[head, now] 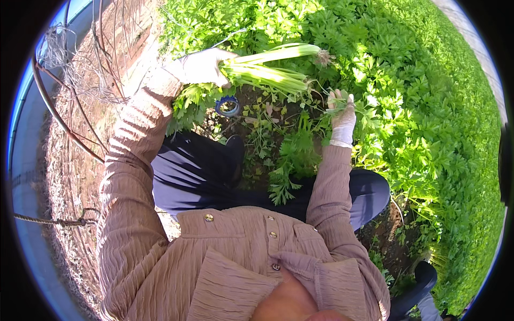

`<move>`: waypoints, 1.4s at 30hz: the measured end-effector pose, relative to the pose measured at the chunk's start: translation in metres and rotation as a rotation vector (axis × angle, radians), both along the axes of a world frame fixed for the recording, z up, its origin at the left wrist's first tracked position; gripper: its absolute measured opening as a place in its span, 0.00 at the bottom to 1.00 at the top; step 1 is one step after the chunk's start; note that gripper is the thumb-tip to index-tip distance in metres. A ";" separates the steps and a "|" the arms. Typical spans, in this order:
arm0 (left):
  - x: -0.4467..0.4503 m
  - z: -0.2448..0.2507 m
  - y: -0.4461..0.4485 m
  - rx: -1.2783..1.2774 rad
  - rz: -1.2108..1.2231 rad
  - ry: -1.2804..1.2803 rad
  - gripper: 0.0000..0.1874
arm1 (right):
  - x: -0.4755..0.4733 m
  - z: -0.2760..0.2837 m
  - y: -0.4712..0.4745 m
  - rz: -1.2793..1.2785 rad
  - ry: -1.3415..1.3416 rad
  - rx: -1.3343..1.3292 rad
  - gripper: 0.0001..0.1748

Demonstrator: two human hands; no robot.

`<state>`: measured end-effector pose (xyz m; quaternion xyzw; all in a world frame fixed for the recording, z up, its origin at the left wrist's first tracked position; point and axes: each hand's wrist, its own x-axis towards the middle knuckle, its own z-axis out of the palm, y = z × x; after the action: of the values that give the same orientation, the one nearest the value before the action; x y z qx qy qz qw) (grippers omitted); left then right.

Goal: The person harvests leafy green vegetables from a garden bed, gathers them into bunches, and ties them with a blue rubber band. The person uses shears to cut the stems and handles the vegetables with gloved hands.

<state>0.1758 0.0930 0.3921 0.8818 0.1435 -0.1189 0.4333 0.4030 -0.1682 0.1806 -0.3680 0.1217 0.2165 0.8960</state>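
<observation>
In a pale glove, my left hand (207,67) grips a bunch of celery-like stalks (271,72) at its leafy side. The stalks point right, and one ends in a tangle of roots (323,58). My right hand (342,110), gloved too, is raised just below and right of the root ends, its fingers curled round some thin green leafy sprigs (341,103). A blue-rimmed roll of tape (227,106) lies on the ground below the bunch. Loose cut leaves and stems (261,136) are strewn over the soil between my knees.
Dense leafy plants (433,120) stand ahead and all along the right. At the left are bent metal rods (52,104), tangled netting (68,68), a rope (52,220) and dry ground beside plastic sheeting. Another person's dark-clothed leg (423,277) shows at the lower right.
</observation>
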 end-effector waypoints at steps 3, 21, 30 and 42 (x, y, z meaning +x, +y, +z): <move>0.006 0.000 -0.003 0.070 -0.207 -0.112 0.26 | -0.035 0.007 0.025 0.490 -0.177 0.087 0.31; 0.015 -0.001 -0.009 -0.006 -0.155 0.054 0.29 | -0.021 -0.007 0.013 0.099 -0.017 0.016 0.19; 0.018 -0.001 -0.002 0.091 -0.137 0.135 0.30 | -0.058 0.007 0.035 0.518 -0.233 0.071 0.08; -0.005 0.030 0.006 -0.011 -0.039 0.021 0.32 | -0.024 -0.153 0.030 0.262 -0.407 -0.803 0.11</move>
<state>0.1704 0.0993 0.4220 0.8807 0.1300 -0.1372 0.4343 0.3794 -0.1384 0.0274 -0.7329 -0.0300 0.1870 0.6534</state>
